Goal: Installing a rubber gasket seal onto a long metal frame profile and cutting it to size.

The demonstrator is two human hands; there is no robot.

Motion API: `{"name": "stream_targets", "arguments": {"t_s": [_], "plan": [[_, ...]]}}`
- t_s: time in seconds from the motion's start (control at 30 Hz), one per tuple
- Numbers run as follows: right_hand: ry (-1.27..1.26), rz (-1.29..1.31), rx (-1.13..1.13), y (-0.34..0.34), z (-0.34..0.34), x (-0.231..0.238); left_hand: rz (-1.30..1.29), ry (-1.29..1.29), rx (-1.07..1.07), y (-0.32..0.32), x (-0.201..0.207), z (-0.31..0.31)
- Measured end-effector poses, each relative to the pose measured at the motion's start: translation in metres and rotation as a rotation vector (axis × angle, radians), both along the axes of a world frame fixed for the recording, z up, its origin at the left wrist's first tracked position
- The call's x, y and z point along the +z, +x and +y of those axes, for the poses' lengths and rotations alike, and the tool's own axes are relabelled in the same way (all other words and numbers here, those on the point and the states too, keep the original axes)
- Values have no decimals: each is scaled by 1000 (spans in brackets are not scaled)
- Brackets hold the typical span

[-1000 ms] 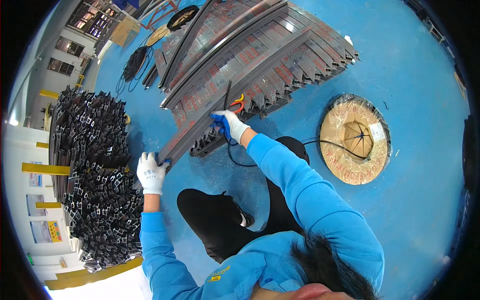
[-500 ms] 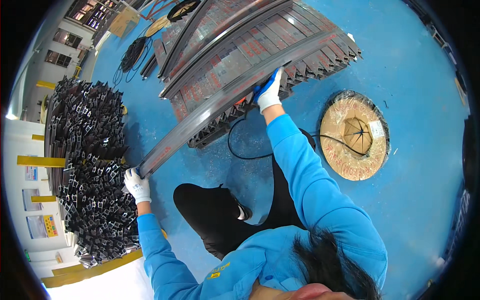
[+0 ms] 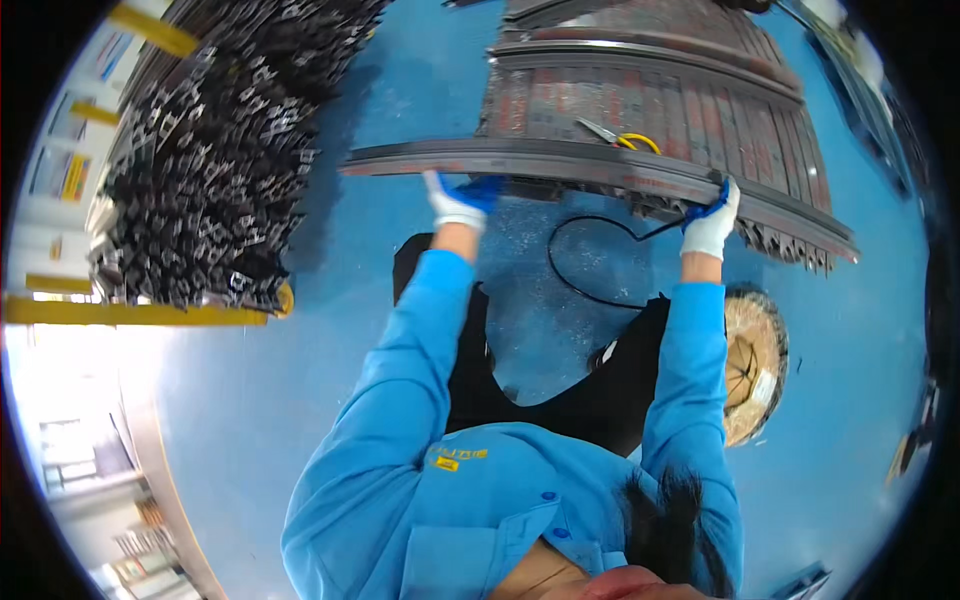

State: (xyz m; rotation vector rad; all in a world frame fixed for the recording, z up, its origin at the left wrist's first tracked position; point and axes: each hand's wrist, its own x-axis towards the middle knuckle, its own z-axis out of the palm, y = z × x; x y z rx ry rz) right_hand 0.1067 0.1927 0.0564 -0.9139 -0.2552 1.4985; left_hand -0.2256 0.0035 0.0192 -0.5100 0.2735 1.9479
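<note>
A long dark grey metal profile (image 3: 580, 162) runs crosswise before me, over the near part of a stack of similar profiles (image 3: 600, 98). Its left end sticks out past the stack. My right hand (image 3: 712, 222), in a white glove with blue palm, grips the profile's near edge toward its right end. At the near edge on the left is my left hand (image 3: 458, 203), gloved the same way. Motion blurs its fingers, so its hold is unclear. Scissors with yellow handles (image 3: 638, 143) lie on the stack just behind the profile.
At the left rises a big pile of dark profiles (image 3: 215, 150) on a rack with yellow bars (image 3: 140, 313). A black cable (image 3: 552, 262) loops over the blue floor (image 3: 520, 350) between my legs and the stack. A wrapped round coil (image 3: 765, 375) lies by my right arm.
The view has turned, and the profile now lies nearly level across it. My left hand is now farther in from the profile's left end. The scissors have come into sight.
</note>
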Motion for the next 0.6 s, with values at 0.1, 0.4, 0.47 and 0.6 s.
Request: {"name": "stream_targets", "arguments": {"t_s": [0.1, 0.4, 0.47, 0.6], "plan": [[100, -88, 17, -37, -33, 19, 222, 197, -76, 60, 7, 37], [400, -195, 103, 6, -79, 38, 261, -399, -277, -33, -31, 34], [478, -191, 122, 2, -74, 38, 336, -401, -198, -74, -54, 32], [571, -323, 317, 26, -80, 11, 425, -452, -151, -72, -57, 40]]}}
